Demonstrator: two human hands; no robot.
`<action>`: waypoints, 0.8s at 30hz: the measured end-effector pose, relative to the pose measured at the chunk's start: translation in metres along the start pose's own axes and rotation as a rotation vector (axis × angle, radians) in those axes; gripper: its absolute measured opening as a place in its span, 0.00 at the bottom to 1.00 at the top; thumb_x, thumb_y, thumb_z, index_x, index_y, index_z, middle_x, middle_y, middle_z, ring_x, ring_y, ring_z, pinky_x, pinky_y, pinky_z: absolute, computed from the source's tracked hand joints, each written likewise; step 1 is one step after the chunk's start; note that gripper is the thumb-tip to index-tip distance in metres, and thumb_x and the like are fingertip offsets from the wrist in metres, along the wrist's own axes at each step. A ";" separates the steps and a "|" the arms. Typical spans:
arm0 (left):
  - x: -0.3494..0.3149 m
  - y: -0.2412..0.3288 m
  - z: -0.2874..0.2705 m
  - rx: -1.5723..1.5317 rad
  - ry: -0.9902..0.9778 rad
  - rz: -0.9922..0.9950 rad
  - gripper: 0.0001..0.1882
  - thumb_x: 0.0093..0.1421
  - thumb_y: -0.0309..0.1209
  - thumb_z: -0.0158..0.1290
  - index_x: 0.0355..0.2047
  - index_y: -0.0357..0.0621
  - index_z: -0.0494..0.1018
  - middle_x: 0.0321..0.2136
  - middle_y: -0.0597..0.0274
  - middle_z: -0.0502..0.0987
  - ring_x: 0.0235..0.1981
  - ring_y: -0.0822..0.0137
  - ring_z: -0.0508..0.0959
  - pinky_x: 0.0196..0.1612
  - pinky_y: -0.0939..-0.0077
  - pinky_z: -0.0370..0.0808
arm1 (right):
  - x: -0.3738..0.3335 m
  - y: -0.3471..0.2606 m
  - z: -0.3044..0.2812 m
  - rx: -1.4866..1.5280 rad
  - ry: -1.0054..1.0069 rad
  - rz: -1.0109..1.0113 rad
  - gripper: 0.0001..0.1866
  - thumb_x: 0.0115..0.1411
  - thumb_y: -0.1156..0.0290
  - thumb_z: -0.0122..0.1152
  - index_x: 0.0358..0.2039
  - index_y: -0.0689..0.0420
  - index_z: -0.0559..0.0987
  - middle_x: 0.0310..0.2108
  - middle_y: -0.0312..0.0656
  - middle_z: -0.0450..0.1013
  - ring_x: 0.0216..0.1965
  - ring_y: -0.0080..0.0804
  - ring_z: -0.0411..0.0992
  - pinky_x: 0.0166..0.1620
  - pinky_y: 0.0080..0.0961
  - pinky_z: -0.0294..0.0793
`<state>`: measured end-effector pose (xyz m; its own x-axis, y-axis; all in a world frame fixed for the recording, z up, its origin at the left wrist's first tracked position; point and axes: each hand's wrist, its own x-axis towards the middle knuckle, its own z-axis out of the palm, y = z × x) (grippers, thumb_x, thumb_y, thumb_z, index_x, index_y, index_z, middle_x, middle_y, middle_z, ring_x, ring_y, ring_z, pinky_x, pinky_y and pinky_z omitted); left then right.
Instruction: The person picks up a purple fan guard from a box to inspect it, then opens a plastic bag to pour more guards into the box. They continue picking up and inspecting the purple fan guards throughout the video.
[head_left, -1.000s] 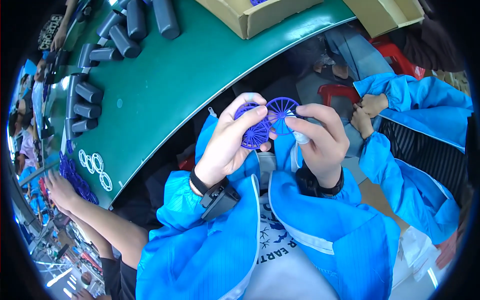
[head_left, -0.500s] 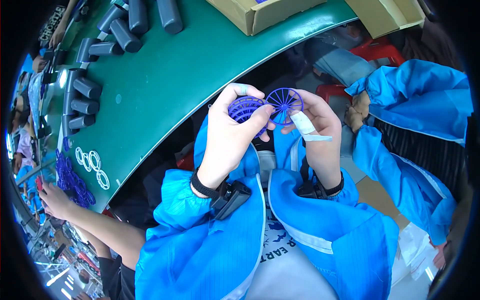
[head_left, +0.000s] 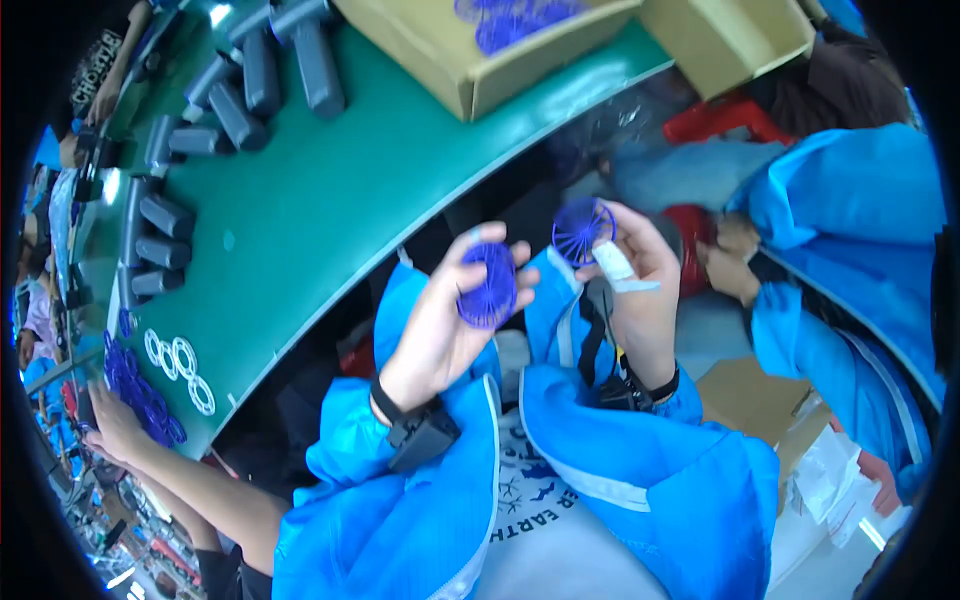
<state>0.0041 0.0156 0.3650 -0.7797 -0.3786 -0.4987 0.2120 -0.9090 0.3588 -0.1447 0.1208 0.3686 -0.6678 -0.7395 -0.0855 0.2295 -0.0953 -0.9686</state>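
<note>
My left hand [head_left: 425, 325] is turned palm up, its fingers curled around a stack of purple spoked plastic wheels [head_left: 488, 287]. In my right hand [head_left: 648, 300], pinched by the fingertips, are purple spoked wheels [head_left: 580, 235]; how many is hard to tell. A white strip of tape or paper [head_left: 614, 262] clings to a right-hand finger. Both hands are in the air in front of my body, beyond the near edge of the green table, a small gap between them.
On the green table [head_left: 330, 200] lie several dark grey L-shaped plastic parts [head_left: 237, 115], white rings [head_left: 185, 357] and a purple wheel pile [head_left: 145, 400] near another person's hand [head_left: 115, 430]. A cardboard box [head_left: 470, 85] holds purple wheels. A co-worker in blue [head_left: 850, 210] sits right.
My hands have moved apart; before, they met at a wheel. My left palm has turned upward with the stack. The view has shifted, showing more of the box.
</note>
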 end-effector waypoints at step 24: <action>0.008 0.056 0.063 0.139 -0.061 0.247 0.12 0.57 0.26 0.52 0.41 0.43 0.63 0.34 0.56 0.73 0.31 0.67 0.77 0.26 0.77 0.77 | 0.051 -0.052 0.049 -0.053 -0.239 -0.033 0.13 0.55 0.82 0.55 0.43 0.65 0.71 0.33 0.36 0.67 0.31 0.19 0.68 0.34 0.13 0.70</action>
<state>-0.0274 -0.0276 0.4302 -0.7496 -0.5704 -0.3358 0.3202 -0.7565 0.5702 -0.1556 0.0554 0.4265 -0.4866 -0.8736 -0.0023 0.1691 -0.0916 -0.9813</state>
